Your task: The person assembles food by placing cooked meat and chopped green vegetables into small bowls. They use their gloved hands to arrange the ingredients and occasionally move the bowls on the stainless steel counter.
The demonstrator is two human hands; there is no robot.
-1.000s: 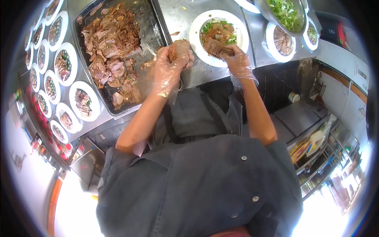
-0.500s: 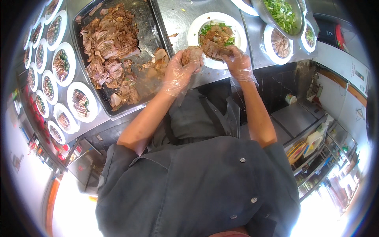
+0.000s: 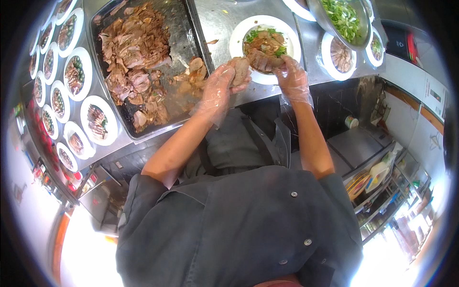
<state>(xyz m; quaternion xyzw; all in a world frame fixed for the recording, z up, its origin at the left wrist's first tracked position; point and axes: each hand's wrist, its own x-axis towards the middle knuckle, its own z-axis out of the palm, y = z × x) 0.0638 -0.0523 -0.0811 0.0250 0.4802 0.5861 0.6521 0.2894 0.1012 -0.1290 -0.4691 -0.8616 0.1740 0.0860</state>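
Both my hands wear clear plastic gloves. My left hand (image 3: 219, 91) is closed around a small stack of sliced cooked meat (image 3: 240, 71), held at the counter's front edge between the tray and a white plate (image 3: 236, 42). My right hand (image 3: 293, 80) is at the plate's near right rim, its fingertips pinching the end of a brown meat slice (image 3: 266, 64) that lies against the food. On the plate, meat slices (image 3: 264, 47) rest over chopped green leaves (image 3: 281, 49). To the left, a large dark tray (image 3: 184, 36) holds a heap of sliced meat (image 3: 136, 52).
Several white plates of arranged food (image 3: 98, 125) crowd the counter's left side. At the right are a plate of sliced meat (image 3: 340, 56) and a metal bowl (image 3: 362, 40) of chopped greens (image 3: 340, 16). A rack with bottles (image 3: 380, 172) stands low on the right.
My right hand has lowered its meat slice onto the near side of the plate's food. My left hand has turned, and its meat has shifted slightly right and away from the tray.
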